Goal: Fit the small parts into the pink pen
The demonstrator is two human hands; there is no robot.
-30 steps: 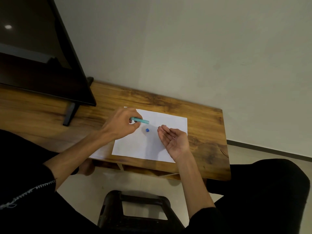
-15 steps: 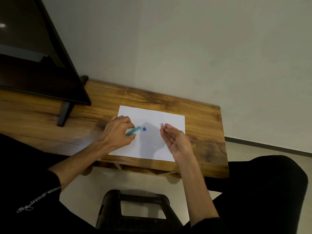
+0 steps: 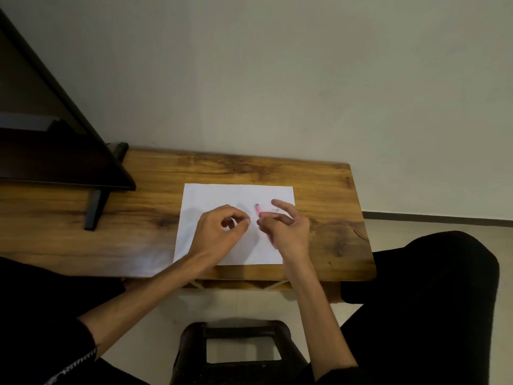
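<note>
A white sheet of paper (image 3: 219,195) lies on the wooden table (image 3: 155,176). My left hand (image 3: 219,232) hovers over the sheet's middle with its fingers curled and thumb and forefinger tips together; nothing shows between them. Just to its right, my right hand (image 3: 288,229) pinches a pink pen (image 3: 258,208), whose tip sticks out toward the wall, while its forefinger points outward. The fingertips of both hands nearly meet. The teal marker and small blue piece seen before are out of sight.
A dark flat screen (image 3: 55,151) on a black foot (image 3: 94,209) stands at the table's left. The wall runs right behind the table. A dark stool (image 3: 238,329) stands on the floor between my knees, below the table's front edge.
The teal marker that my left hand held and the blue piece on the paper are gone from view. My right hand turned over from palm-up and now holds a pink pen. The view swung left.
</note>
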